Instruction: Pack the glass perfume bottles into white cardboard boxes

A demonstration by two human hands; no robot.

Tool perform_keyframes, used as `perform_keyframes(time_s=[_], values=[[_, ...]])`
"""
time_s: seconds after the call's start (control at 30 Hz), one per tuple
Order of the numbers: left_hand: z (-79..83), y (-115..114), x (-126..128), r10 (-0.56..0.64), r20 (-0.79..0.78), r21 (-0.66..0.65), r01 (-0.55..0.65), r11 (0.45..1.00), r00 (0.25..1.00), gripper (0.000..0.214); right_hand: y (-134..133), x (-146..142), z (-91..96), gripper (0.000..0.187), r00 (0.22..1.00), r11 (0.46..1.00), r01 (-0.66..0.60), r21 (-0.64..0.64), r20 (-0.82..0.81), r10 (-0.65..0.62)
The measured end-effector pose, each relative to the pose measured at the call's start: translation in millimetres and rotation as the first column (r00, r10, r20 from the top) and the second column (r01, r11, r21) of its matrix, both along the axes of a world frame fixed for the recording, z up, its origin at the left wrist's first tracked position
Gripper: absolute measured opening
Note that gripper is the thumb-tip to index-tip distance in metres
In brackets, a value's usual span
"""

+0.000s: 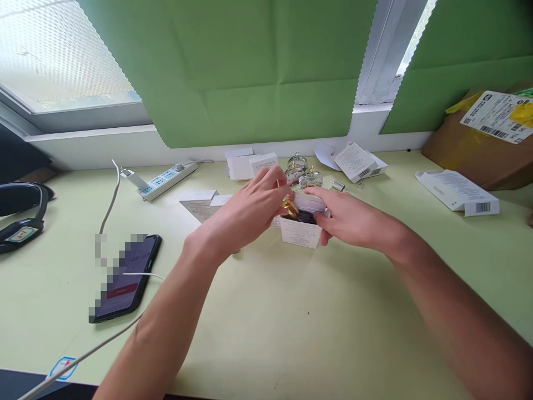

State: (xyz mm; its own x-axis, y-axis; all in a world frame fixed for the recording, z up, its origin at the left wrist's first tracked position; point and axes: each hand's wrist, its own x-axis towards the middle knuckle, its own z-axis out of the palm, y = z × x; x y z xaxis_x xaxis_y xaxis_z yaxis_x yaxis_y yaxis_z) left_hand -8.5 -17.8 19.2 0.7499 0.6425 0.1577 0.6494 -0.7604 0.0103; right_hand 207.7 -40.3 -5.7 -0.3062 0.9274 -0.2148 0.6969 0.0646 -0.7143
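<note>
A small white printed box (pixel 300 233) stands open-topped on the table in front of me. My right hand (pixel 343 214) grips its right side, thumb and fingers around the edge. Pale lilac-white material (pixel 307 203) shows at the back of the opening, and something dark and glossy (pixel 306 217) sits inside. My left hand (pixel 260 200) is at the box's left corner, fingers closed on a shiny gold cap (pixel 290 209). Whether the cap is joined to the dark thing is hidden. Just behind stand several round clear glass bottles (pixel 311 178).
Flattened and folded white cartons (pixel 358 162) lie along the back and at left. A silver cap (pixel 338 186) lies near the bottles. At left are a phone (pixel 129 283), a power strip (pixel 169 180), a cable and headphones (pixel 25 216). A brown cardboard box (pixel 474 147) stands at right.
</note>
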Motion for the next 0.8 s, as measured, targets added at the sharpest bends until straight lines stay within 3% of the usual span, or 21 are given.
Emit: perform_keyframes(time_s=[0.13,0.33,0.6,0.8], values=[[3.0,2,-6,0.06,-0.008,-0.032,-0.06,0.998,0.998,0.023,-1,0,1.1,0.058,1.0,1.0,0.008,-0.004,0.0,-0.008],[2.9,8,-11,0.135,0.022,-0.222,-0.127,0.967,0.991,0.025,-1,0,1.1,0.065,0.999,1.0,-0.007,-0.025,0.033,0.008],[-4.0,18,-15,0.201,0.115,-0.363,-0.148,0.92,0.973,0.022,0,0,0.0,0.047,1.0,0.999,0.0,-0.04,0.007,0.0],[-7.0,20,-10,0.279,0.151,-0.361,-0.21,0.909,0.948,0.028,0,1,-1.8,0.042,0.998,0.997,-0.061,-0.036,-0.033,0.06]])
